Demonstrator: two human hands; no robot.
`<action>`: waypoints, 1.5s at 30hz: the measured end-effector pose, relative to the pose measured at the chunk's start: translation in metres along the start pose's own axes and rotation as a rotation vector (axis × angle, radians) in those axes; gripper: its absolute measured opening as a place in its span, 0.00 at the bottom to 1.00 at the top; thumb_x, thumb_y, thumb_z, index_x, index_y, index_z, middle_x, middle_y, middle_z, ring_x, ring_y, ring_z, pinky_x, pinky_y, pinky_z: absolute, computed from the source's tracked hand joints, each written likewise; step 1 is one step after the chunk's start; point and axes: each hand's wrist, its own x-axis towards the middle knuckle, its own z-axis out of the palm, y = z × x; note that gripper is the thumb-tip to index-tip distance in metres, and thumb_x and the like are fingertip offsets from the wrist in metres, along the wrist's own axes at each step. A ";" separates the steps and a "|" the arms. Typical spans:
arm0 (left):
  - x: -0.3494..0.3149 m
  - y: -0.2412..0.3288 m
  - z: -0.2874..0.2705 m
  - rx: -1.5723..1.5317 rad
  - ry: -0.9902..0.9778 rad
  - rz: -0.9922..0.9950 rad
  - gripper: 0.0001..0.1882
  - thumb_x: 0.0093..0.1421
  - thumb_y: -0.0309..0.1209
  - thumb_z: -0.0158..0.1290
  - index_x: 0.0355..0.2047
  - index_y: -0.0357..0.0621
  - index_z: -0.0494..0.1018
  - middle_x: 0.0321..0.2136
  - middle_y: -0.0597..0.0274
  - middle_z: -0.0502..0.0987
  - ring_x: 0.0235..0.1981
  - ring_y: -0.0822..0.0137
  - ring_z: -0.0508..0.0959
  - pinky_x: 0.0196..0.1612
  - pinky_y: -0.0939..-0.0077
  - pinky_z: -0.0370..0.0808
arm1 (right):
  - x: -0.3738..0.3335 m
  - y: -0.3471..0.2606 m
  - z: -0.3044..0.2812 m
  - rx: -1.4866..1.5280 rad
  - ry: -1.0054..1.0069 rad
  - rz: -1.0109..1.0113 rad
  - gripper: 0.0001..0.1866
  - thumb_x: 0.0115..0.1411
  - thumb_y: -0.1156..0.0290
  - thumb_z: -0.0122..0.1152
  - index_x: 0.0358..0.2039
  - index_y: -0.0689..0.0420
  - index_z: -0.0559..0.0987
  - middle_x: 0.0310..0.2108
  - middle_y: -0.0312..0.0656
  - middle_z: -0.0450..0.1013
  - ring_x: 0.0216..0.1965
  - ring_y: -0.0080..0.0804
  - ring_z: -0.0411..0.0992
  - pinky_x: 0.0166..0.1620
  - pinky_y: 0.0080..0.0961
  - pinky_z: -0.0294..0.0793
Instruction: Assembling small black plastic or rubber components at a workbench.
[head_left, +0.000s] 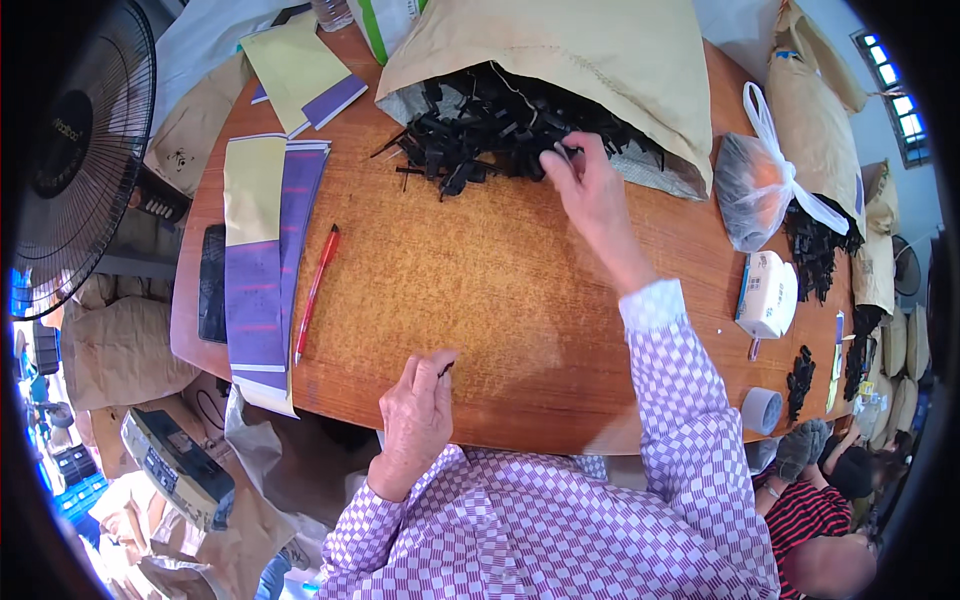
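A large brown paper sack (600, 50) lies on its side at the far edge of the wooden table (420, 290), its mouth facing me. Small black plastic parts (450, 150) spill out of it in a heap. At the right of that heap, my right hand (588, 180) is closed, thumb and fingers pinching a dark part. My left hand (420, 400) hovers over the table's near edge, its fingers pinched together with a small dark piece at their tips. Most of that piece is hidden by the fingers.
Purple and yellow paper strips (255, 270), a dark phone-like slab (212, 285) and a red pen (318, 290) lie at left. On the right are a tied plastic bag (745, 190), a tissue pack (768, 295) and a tape roll (761, 410). A fan (90, 150) stands left; a co-worker (820, 500) sits right.
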 end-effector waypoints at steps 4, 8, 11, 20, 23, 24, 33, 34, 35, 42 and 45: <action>-0.016 -0.003 0.007 -0.468 -0.030 -0.225 0.05 0.63 0.24 0.47 0.39 0.40 0.66 0.25 0.59 0.74 0.26 0.68 0.76 0.28 0.73 0.73 | -0.005 0.016 0.008 0.147 0.019 0.031 0.08 0.62 0.68 0.54 0.34 0.59 0.71 0.19 0.34 0.71 0.20 0.18 0.65 0.22 0.20 0.63; -0.014 0.002 0.013 -0.952 -0.036 -0.392 0.08 0.66 0.32 0.46 0.32 0.41 0.65 0.24 0.64 0.72 0.25 0.75 0.73 0.28 0.79 0.70 | -0.057 0.019 -0.011 0.266 -0.111 0.387 0.06 0.61 0.71 0.53 0.29 0.58 0.71 0.17 0.35 0.70 0.17 0.21 0.65 0.20 0.22 0.62; -0.013 0.001 0.022 -1.168 -0.211 -0.576 0.10 0.66 0.36 0.45 0.29 0.45 0.65 0.23 0.64 0.71 0.24 0.73 0.72 0.27 0.82 0.68 | -0.094 0.037 -0.022 -0.141 0.122 -0.021 0.06 0.60 0.72 0.55 0.29 0.60 0.70 0.16 0.40 0.68 0.16 0.25 0.64 0.20 0.26 0.62; -0.009 0.030 0.039 -1.319 -0.365 -0.521 0.14 0.65 0.40 0.48 0.42 0.44 0.69 0.29 0.62 0.74 0.20 0.76 0.71 0.21 0.86 0.64 | -0.150 -0.013 -0.044 0.032 0.162 -0.013 0.06 0.62 0.74 0.53 0.28 0.60 0.69 0.18 0.31 0.62 0.20 0.17 0.58 0.24 0.18 0.60; -0.001 0.038 0.034 -1.282 -0.251 -0.434 0.23 0.64 0.41 0.49 0.55 0.43 0.64 0.41 0.57 0.76 0.23 0.75 0.75 0.20 0.89 0.64 | -0.177 -0.038 -0.035 0.406 -0.028 0.150 0.06 0.63 0.73 0.53 0.29 0.59 0.69 0.21 0.27 0.62 0.24 0.11 0.56 0.26 0.14 0.59; 0.003 0.040 0.030 -1.278 -0.241 -0.437 0.23 0.64 0.41 0.49 0.55 0.43 0.64 0.41 0.57 0.76 0.23 0.75 0.75 0.20 0.89 0.64 | -0.186 -0.044 -0.033 0.413 -0.036 0.149 0.06 0.63 0.73 0.53 0.29 0.59 0.69 0.21 0.27 0.62 0.24 0.11 0.56 0.26 0.14 0.59; -0.011 0.033 0.022 -1.632 -0.148 -0.490 0.19 0.62 0.38 0.52 0.51 0.45 0.67 0.41 0.49 0.77 0.27 0.73 0.78 0.19 0.89 0.67 | -0.237 -0.056 -0.008 0.597 -0.326 0.092 0.05 0.66 0.74 0.49 0.33 0.60 0.70 0.26 0.30 0.65 0.28 0.13 0.61 0.32 0.13 0.63; -0.013 0.030 0.022 -1.637 -0.143 -0.491 0.19 0.62 0.38 0.52 0.51 0.45 0.67 0.41 0.49 0.77 0.27 0.73 0.78 0.19 0.89 0.67 | -0.240 -0.056 -0.007 0.602 -0.362 0.125 0.05 0.66 0.74 0.49 0.33 0.61 0.70 0.26 0.30 0.66 0.28 0.13 0.61 0.33 0.13 0.64; -0.015 0.026 0.024 -1.698 -0.144 -0.525 0.17 0.62 0.36 0.52 0.50 0.46 0.67 0.40 0.49 0.77 0.26 0.73 0.78 0.19 0.89 0.67 | -0.242 -0.058 -0.007 0.598 -0.367 0.125 0.05 0.66 0.74 0.49 0.33 0.61 0.70 0.26 0.30 0.66 0.28 0.13 0.61 0.33 0.13 0.64; -0.020 0.018 0.016 -1.370 -0.099 -0.410 0.15 0.60 0.28 0.53 0.49 0.46 0.68 0.35 0.51 0.79 0.24 0.75 0.77 0.18 0.89 0.66 | -0.239 -0.073 -0.016 0.545 -0.354 0.184 0.13 0.67 0.67 0.48 0.47 0.60 0.68 0.26 0.30 0.67 0.26 0.13 0.63 0.30 0.12 0.63; -0.022 0.024 0.013 -1.092 -0.008 -0.335 0.16 0.60 0.23 0.52 0.49 0.44 0.68 0.31 0.57 0.79 0.24 0.76 0.76 0.22 0.89 0.68 | -0.226 -0.085 -0.020 0.576 -0.424 0.313 0.17 0.67 0.63 0.46 0.51 0.61 0.67 0.25 0.30 0.66 0.25 0.13 0.62 0.29 0.12 0.62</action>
